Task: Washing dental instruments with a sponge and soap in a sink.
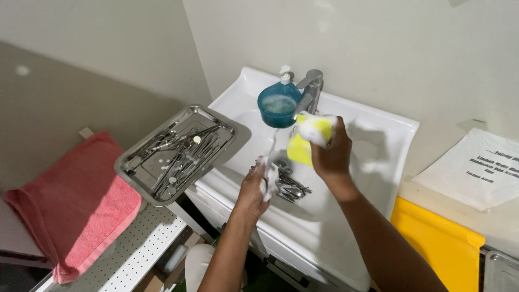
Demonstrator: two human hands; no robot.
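Forearms rise from the lower edge of my view toward a white sink (378, 135) set against a pale wall. Nearest me, the left hand (254, 186) hangs over the basin, its grip closed on a thin, soapy metal instrument (270, 176) held roughly upright; foam covers the fingers. Just beyond that hand, a heap of metal instruments (292, 189) lies on the basin floor. The right hand (330, 154) is higher and a little farther off, its grip closed around a yellow sponge (308, 138) whitened with suds, held just under the tap. To the left, at about the same depth, I see a steel tray (135, 167) perched at the sink's edge, loaded with more instruments. A pink towel (70, 205) lies left of the tray on a perforated white shelf (140, 249). To the right, a yellow board (438, 243) leans below a white printed sheet (476, 167). Farthest back, a blue bowl (277, 105) of foamy water sits beside the grey tap (311, 86), with a pump dispenser (285, 73) behind it.
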